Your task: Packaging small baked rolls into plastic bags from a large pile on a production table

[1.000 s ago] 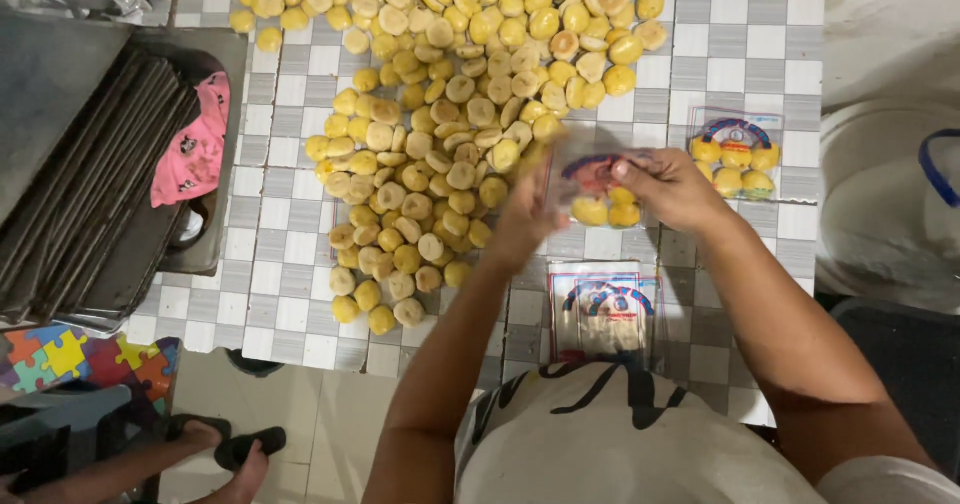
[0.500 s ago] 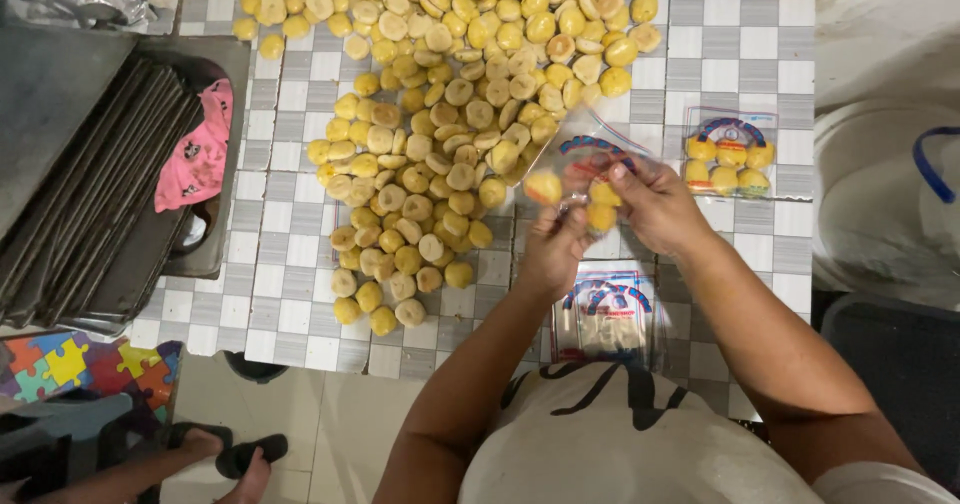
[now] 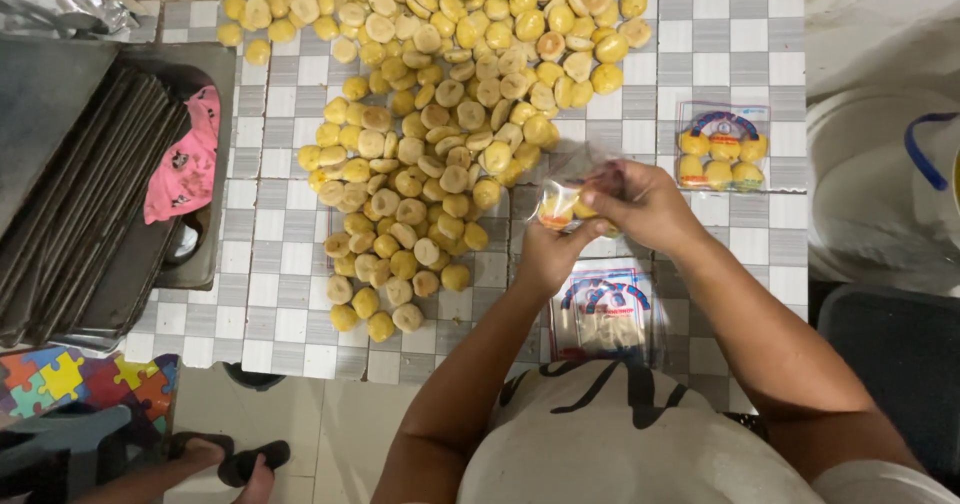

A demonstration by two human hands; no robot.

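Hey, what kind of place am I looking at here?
Probably a small home or backyard bakery's packing spot. A big heap of round yellow pastries lies on a grey-and-white tiled counter, a stack of dark metal baking trays stands beside it, and a filled clear plastic packet lies nearby.

A pink cloth (image 3: pixel 183 169) lies in a dark tray (image 3: pixel 205 254) at the left of the tiled surface (image 3: pixel 750 34), beside stacked grey trays (image 3: pixel 85 204). A puzzle mat (image 3: pixel 60 384) and someone's sandalled foot (image 3: pixel 225 459) show below; a white bucket (image 3: pixel 870 194) stands right.
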